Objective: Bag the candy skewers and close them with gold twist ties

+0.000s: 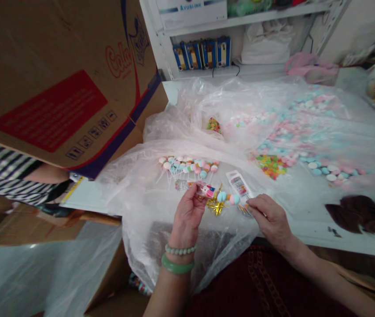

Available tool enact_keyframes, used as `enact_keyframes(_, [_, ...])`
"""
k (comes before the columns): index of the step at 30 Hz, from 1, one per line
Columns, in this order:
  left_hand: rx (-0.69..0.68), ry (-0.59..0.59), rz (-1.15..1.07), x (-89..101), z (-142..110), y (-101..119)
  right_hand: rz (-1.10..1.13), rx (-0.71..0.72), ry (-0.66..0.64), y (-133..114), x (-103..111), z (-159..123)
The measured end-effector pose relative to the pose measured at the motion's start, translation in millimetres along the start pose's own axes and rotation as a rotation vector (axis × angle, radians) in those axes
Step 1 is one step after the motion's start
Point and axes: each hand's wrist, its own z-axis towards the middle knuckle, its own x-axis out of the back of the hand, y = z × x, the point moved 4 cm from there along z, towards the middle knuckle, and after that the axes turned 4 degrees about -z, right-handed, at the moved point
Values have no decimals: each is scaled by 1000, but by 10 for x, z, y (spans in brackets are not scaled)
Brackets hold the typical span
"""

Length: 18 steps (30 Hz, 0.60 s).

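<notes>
Between my hands a marshmallow skewer (229,198) lies sideways, with blue, pink and white pieces. My left hand (190,207) is closed on a small clear bag with pink and blue print (207,190), at the skewer's left end. At its right end my right hand (271,220) pinches it with thumb and forefinger; the stick itself is hard to make out. Gold twist ties (216,208) lie below the skewer. A stack of printed clear bags (239,185) rests just beyond my right hand. Several more marshmallow skewers (187,166) lie in a row behind my left hand.
Clear plastic sheeting (161,207) covers much of the table. Loose marshmallows (306,136) and gummy candies (271,166) lie on the right, dark brown pieces (365,213) near the front edge. A large cardboard box (75,79) stands left, beside a person's striped sleeve (5,171). Shelves (250,20) rise behind.
</notes>
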Motion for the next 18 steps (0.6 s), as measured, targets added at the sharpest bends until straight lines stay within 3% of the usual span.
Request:
enact_keyframes(3, [-61,-170,117,-53,-9,-37,-49,17,-21,5,-51,-21])
enact_keyframes(6, [-45,-263,139,-75,-34,-121,50,-206,-96,98,-150,-41])
enact_keyframes(10, [-47,-273,141,-64,-62,-171,230,-464,-176,181,-259,-78])
enact_keyframes(18, [-89,-233,72,59,46,-116,494,-613,-357,84,-396,-152])
